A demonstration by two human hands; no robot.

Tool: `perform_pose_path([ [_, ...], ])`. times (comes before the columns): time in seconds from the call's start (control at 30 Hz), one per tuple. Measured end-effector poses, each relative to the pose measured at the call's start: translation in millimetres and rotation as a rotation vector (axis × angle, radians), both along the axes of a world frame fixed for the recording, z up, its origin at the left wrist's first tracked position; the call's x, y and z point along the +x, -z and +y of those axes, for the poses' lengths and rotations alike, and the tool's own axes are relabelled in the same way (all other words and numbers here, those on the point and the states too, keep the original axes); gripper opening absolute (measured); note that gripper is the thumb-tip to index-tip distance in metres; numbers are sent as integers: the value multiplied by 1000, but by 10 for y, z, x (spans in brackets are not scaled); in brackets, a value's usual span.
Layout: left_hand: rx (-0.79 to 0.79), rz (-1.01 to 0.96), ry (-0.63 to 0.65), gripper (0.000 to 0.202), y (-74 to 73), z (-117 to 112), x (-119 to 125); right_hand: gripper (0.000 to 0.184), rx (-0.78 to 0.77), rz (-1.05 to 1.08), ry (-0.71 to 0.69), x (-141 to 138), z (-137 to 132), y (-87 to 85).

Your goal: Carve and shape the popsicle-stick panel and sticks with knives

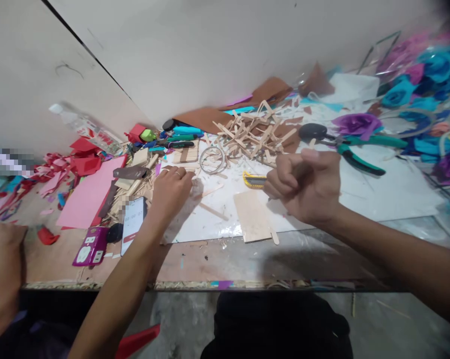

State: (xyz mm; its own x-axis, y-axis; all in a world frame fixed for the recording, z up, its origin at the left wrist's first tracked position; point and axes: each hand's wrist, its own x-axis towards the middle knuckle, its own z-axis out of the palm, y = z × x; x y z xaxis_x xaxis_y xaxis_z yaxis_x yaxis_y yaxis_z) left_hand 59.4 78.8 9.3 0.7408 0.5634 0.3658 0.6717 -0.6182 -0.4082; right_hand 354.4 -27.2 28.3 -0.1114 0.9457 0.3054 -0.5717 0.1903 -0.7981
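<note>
My left hand [172,188] is back up over the edge of the white sheet [195,227], beside a heap of thin wooden sticks [133,199]. Its fingers are bent but slightly apart, with the tips partly hidden. A few flat craft sticks [213,212] lie just right of it. My right hand [307,187] is raised over the sheet, palm up, fingers curled in. A yellow utility knife [253,179] shows at its fingers, one end hidden behind them; I cannot tell whether it is gripped. Below lies a panel of joined craft sticks [252,217].
A tangle of craft sticks [255,129] and a roll of tape [212,159] stand beyond my hands. Green-handled pliers [361,159] and crepe-paper flowers [359,124] lie right. A phone [132,224], a purple box [90,247] and another person's hand [2,249] are left.
</note>
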Motion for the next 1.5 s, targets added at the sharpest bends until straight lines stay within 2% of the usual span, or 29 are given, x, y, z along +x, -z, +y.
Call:
perform_pose_path([
  [0.2, 78, -85, -116, 25, -11, 68, -35, 67, 4, 1, 5, -16, -2, 24],
  [0.33, 127, -128, -53, 19, -153, -92, 108, 63, 4, 30, 32, -16, 9, 21],
  [0.43, 114, -129, 126, 16, -209, -448, 371, 62, 15, 38, 32, -17, 16, 8],
  [0.47, 102, -121, 240, 13, -197, -592, 477, 63, 17, 36, 35, -20, 17, 5],
  [0.53, 99, -101, 574, 8, -133, -854, 681, 66, 11, 33, 53, -31, 19, 3],
  [0.6, 36, -87, 691, 6, -42, -1021, 826, 69, -9, 30, 72, -43, 21, 9],
  [0.73, -121, -51, 685, 9, 61, -1041, 871, 72, -45, 11, 86, -57, 21, 20],
  [0.83, -269, -78, 649, 11, 18, -967, 780, 71, -53, 4, 93, -68, 10, 10],
  [1.0, -444, -60, 575, 42, -84, -905, 628, 73, -48, -16, 61, -84, -7, 4],
  [1.1, -467, -44, 594, 50, -33, -888, 598, 71, -38, -3, 25, -66, -2, 14],
  [1.3, -477, -122, 624, 50, 154, -905, 709, 69, -86, -57, 14, -5, 30, 33],
  [1.5, -504, -167, 685, 55, 180, -793, 629, 65, -62, -56, -61, -11, 63, 51],
])
